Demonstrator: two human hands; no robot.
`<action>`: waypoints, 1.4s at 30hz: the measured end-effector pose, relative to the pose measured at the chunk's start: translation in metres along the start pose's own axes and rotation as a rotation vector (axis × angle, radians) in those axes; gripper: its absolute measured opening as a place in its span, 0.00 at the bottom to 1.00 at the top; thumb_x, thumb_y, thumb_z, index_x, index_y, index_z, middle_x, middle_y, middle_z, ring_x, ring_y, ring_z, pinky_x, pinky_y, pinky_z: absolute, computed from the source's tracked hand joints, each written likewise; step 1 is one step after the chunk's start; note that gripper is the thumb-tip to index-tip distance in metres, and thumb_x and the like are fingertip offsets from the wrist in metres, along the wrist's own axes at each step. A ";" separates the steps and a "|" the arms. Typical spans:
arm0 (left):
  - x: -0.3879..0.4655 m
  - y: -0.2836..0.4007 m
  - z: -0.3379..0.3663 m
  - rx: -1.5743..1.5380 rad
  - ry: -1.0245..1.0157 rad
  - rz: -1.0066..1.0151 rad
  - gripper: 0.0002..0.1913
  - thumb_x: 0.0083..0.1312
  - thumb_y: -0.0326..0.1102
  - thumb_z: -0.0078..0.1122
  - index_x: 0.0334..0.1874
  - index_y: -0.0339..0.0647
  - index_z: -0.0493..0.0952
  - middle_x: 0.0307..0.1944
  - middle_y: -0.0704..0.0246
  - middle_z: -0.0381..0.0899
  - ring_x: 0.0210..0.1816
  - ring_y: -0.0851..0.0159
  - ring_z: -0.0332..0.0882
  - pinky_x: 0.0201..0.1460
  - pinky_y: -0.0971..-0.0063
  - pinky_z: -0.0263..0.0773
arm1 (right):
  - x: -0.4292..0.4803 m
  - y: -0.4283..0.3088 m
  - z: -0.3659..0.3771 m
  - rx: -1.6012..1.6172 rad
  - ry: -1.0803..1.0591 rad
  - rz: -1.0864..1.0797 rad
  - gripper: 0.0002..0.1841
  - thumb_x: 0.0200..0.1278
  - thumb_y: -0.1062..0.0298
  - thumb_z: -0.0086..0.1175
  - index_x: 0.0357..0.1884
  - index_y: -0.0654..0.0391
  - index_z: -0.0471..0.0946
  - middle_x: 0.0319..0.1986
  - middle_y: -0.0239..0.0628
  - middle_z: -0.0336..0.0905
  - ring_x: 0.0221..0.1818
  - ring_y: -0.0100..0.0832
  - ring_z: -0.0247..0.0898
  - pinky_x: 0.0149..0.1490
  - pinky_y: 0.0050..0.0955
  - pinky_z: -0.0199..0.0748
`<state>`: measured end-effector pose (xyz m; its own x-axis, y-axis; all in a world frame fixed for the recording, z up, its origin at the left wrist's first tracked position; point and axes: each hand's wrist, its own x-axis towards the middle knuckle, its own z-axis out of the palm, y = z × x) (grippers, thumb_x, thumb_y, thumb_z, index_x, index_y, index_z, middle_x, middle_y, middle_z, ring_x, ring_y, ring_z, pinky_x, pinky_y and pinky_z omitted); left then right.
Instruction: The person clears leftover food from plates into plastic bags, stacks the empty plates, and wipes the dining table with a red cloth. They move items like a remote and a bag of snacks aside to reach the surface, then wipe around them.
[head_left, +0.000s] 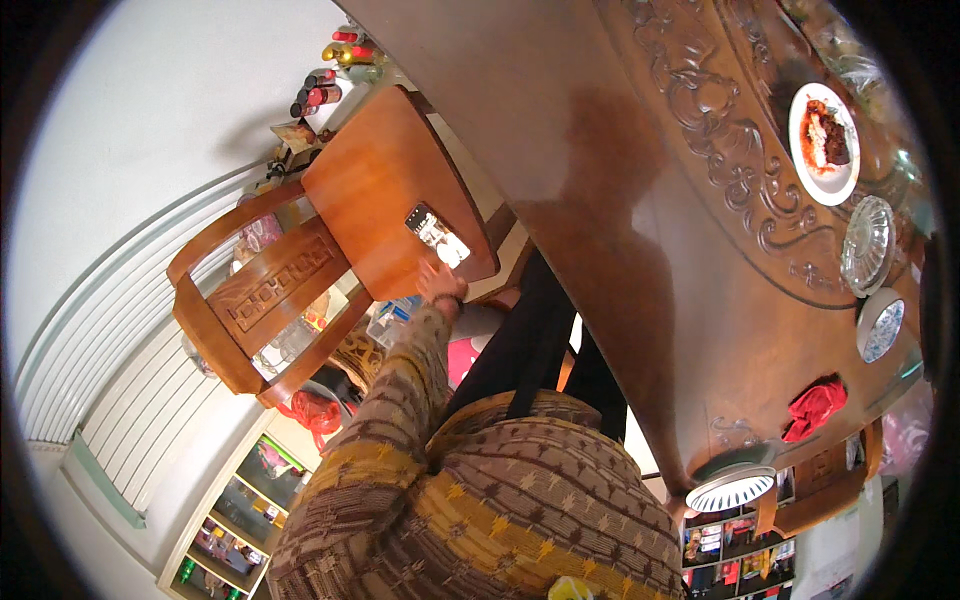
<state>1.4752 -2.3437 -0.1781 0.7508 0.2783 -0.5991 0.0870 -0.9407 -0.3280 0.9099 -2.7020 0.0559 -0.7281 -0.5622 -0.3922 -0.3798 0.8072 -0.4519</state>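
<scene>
My left hand (441, 282) reaches over the seat of a wooden chair (367, 195) with its fingers apart, holding nothing. Just beyond the fingertips a smartphone (438, 235) lies on the seat, its screen lit; whether a finger touches it I cannot tell. A small part of my right hand (678, 508) shows at the table's near corner, against the rim of a round white slotted dish (730, 489). The hand appears to grip that rim; most of it is hidden.
The carved wooden table (600, 225) bears a white plate with food remains (823, 144), a glass dish (868, 246), a patterned bowl (880, 325) and a red cloth (814, 407). Bottles (319, 94) stand behind the chair. A red plastic bag (313, 412) and shelves (236, 510) are at left.
</scene>
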 end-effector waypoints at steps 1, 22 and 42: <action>-0.023 -0.004 0.005 0.057 -0.081 0.037 0.24 0.53 0.42 0.60 0.56 0.62 0.77 0.70 0.55 0.56 0.70 0.48 0.55 0.72 0.54 0.47 | 0.000 -0.001 0.002 0.004 -0.002 -0.003 0.23 0.65 0.69 0.54 0.62 0.62 0.69 0.55 0.45 0.74 0.51 0.40 0.72 0.55 0.39 0.72; -0.040 -0.028 0.004 -0.146 -0.228 0.045 0.23 0.61 0.41 0.49 0.60 0.54 0.75 0.59 0.56 0.73 0.62 0.48 0.69 0.66 0.57 0.64 | 0.011 0.006 -0.007 0.088 -0.063 0.024 0.25 0.64 0.71 0.57 0.63 0.62 0.68 0.54 0.44 0.74 0.49 0.38 0.73 0.52 0.38 0.73; -0.011 0.007 -0.123 -0.969 0.539 0.229 0.21 0.59 0.22 0.49 0.57 0.32 0.71 0.56 0.56 0.70 0.60 0.57 0.68 0.62 0.64 0.66 | 0.047 -0.009 -0.046 0.225 0.304 -0.036 0.28 0.62 0.72 0.60 0.64 0.61 0.67 0.54 0.44 0.75 0.48 0.37 0.73 0.50 0.38 0.73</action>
<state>1.5479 -2.3769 -0.0840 0.9782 0.1807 -0.1021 0.2057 -0.7779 0.5938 0.8527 -2.7280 0.0783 -0.8657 -0.4828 -0.1323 -0.2977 0.7091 -0.6392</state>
